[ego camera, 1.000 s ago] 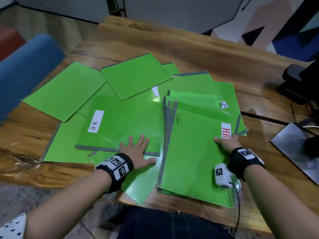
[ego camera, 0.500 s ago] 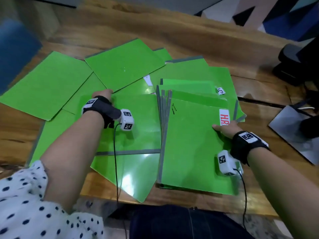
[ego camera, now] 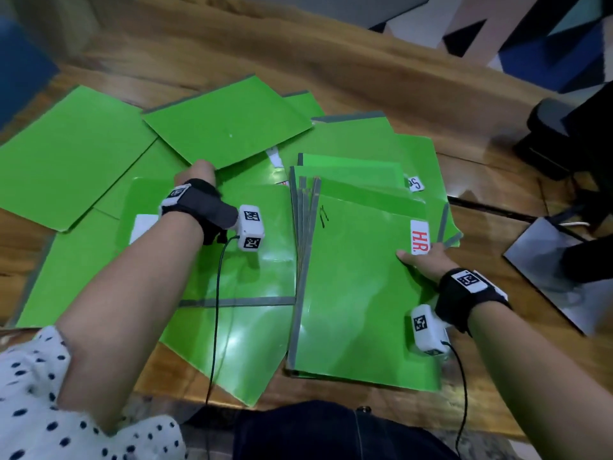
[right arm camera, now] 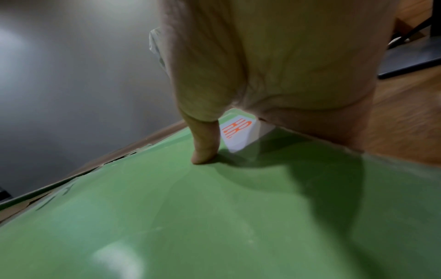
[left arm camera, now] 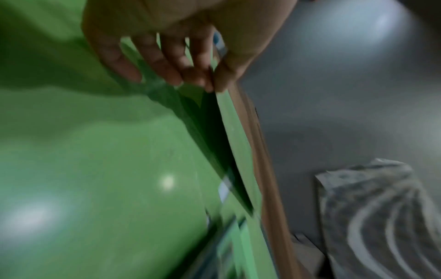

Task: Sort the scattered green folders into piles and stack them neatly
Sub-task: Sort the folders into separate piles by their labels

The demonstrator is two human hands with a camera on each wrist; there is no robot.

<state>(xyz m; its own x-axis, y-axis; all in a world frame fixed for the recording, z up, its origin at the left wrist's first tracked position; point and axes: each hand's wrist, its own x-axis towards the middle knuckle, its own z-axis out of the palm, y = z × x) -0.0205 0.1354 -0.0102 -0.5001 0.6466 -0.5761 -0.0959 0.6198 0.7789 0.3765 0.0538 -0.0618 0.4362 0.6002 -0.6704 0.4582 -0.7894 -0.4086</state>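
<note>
Green folder (ego camera: 229, 124), apparently in left grip (ego camera: 195, 172)

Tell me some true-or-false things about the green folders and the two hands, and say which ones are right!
1. The right hand has its thumb on the folder with the HR label. True.
2. The left hand lies flat, holding nothing. False: it pinches the edge of a loose folder.
3. The folders lie on a wooden table. True.
4. Every folder is in one neat stack. False: a rough pile sits by the right hand, and scattered folders lie to the left.
5. The label's letters are blue. False: they are red.
</note>
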